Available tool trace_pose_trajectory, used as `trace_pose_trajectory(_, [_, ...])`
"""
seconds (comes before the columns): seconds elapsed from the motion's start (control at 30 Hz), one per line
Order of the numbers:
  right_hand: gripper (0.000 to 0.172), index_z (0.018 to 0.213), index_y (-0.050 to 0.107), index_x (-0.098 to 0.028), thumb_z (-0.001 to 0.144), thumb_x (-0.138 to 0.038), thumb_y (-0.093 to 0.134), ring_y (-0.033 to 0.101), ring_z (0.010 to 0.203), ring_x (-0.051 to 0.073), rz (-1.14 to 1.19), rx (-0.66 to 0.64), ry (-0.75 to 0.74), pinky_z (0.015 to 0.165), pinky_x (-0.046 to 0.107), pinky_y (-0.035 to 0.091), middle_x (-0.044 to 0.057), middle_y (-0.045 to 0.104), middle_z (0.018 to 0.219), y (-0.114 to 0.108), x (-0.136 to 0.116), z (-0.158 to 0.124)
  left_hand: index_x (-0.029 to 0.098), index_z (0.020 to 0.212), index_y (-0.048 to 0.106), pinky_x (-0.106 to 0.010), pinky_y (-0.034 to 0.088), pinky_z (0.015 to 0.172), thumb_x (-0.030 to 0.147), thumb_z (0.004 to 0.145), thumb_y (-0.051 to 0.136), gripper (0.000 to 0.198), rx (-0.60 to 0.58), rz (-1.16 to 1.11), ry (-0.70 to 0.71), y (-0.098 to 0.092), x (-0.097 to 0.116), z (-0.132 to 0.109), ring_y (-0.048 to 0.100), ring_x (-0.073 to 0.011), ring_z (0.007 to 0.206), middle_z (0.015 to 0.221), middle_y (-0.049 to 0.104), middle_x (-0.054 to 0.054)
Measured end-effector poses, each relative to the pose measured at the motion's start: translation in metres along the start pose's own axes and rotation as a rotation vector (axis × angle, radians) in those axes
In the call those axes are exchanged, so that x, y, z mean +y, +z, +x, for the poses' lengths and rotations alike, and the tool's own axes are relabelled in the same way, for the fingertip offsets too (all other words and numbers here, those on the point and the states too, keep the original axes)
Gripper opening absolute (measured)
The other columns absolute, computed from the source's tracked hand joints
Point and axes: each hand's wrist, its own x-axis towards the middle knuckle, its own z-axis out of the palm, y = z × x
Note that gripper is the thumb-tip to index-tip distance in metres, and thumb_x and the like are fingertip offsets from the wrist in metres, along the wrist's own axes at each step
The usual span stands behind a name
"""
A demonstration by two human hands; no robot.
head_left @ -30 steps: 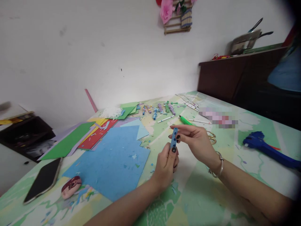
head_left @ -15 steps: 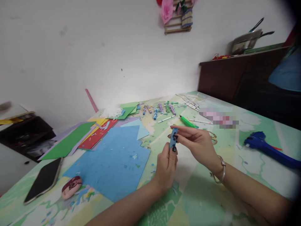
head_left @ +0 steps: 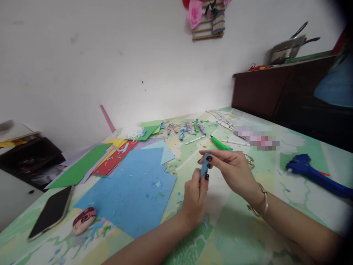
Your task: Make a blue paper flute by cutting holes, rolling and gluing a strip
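Note:
Both hands hold a small blue paper strip upright above the table. My left hand is closed, pinching the strip's lower end between thumb and fingers. My right hand pinches its upper end with thumb and forefinger; a silver bangle circles that wrist. A large blue paper sheet lies on the table just left of my hands.
Green, red and yellow paper sheets lie at the left. A black phone and a pink eraser-like object sit near the front left. A green marker, gold scissors, rolled paper pieces and a blue tool lie beyond.
The strip has tilted slightly and my right thumb has shifted along its top. My hands stay in nearly the same place.

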Motion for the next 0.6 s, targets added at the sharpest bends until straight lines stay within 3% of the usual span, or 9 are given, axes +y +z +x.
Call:
trace_pose_trajectory(0.2, [0.015,0.080,0.070,-0.021,0.072,-0.033,0.067,0.063,0.075,0.020,0.110,-0.026,0.003,0.073,0.037,0.050,0.003,0.069,0.075,-0.002,0.005,0.003,0.019,0.075,0.037,-0.021,0.021,0.042,0.049,0.089,0.032,0.032,-0.100,-0.199,-0.022,0.000,-0.002,0.003,0.028,-0.0059,0.041,0.050,0.034,0.007])
trace_pose_trajectory(0.37, [0.016,0.080,0.068,-0.019,0.074,-0.034,0.065,0.059,0.059,0.015,0.145,-0.050,0.016,0.053,0.028,0.047,0.003,0.067,0.070,0.000,0.003,0.002,0.020,0.087,0.042,-0.018,0.017,0.038,0.051,0.088,0.033,0.032,-0.149,-0.378,-0.077,0.001,0.002,0.004,0.022,-0.0046,0.038,0.049,0.028,0.009])
trace_pose_trajectory(0.5, [0.023,0.088,0.067,-0.018,0.072,-0.035,0.067,0.064,0.073,0.018,0.125,-0.010,0.043,0.066,0.029,0.049,0.005,0.068,0.074,0.001,0.002,0.005,0.019,0.074,0.037,-0.016,0.014,0.035,0.053,0.083,0.043,0.035,-0.161,-0.514,-0.196,0.000,0.008,0.007,0.019,-0.0033,0.039,0.052,0.027,0.009])
trace_pose_trajectory(0.6, [0.027,0.090,0.064,-0.016,0.073,-0.037,0.066,0.064,0.074,0.017,0.117,-0.013,0.048,0.067,0.028,0.048,0.006,0.069,0.076,0.001,0.001,0.008,0.019,0.070,0.034,-0.016,0.013,0.033,0.056,0.079,0.048,0.040,-0.141,-0.559,-0.240,0.000,0.012,0.010,0.019,-0.0028,0.038,0.051,0.028,0.009])
